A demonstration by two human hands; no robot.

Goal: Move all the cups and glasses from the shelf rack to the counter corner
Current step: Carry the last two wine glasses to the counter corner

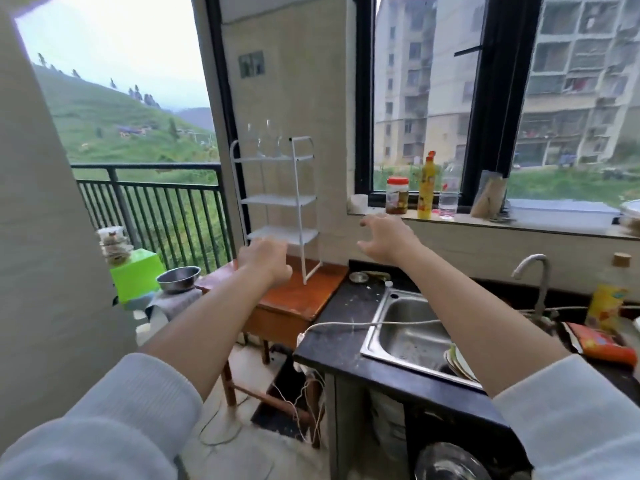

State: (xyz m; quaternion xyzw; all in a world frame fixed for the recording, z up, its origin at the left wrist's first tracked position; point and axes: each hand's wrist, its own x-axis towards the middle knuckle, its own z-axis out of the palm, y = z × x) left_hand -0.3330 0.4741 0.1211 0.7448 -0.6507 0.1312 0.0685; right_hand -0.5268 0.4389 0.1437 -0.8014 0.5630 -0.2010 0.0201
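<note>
Both my hands are up and empty. The left hand (265, 259) hangs loosely curled in front of the rack's (277, 202) bottom shelf, holding nothing that I can see. The right hand (386, 239) is spread wide, fingers apart, between the rack and the sill (485, 221).

The glasses (266, 142) stand on the rack's top shelf, clear and hard to count; I make out perhaps three, stemmed I think. The two lower shelves look bare. The rack stands on a wooden table (298, 299) just beside the black counter (346, 317).

I judge the step is the first reach, so nothing has been moved. I should raise a hand well above where it hovers now and take one glass low on the bowl or stem. Then I should lift it straight up before drawing it back, since the rack's side rail stands close at the right.

The wall sits right behind the rack, so I must withdraw toward me. The counter corner near the small dish (358, 277) offers open room; the sink (412, 332) edge and a white cord (363, 323) lie close by.
</note>
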